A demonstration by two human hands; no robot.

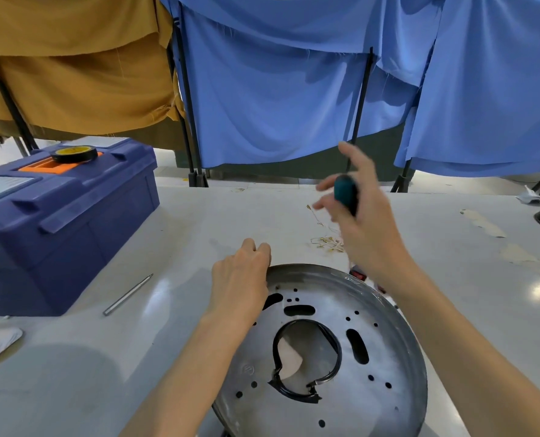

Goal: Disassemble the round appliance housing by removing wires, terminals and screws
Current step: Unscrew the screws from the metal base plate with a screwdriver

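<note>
The round metal housing lies on the pale table in front of me, a grey disc with several holes and slots and a black rubber ring round its central opening. My left hand grips its far left rim, fingers curled over the edge. My right hand is raised above the housing's far rim and holds a screwdriver with a teal and black handle, some fingers spread and blurred. A small red part shows beside the far rim under my right wrist.
A blue toolbox stands at the left with a roll of black tape on its lid. A loose metal bit lies beside it. Thin yellowish wires lie beyond the housing. Blue and ochre cloths hang behind the table.
</note>
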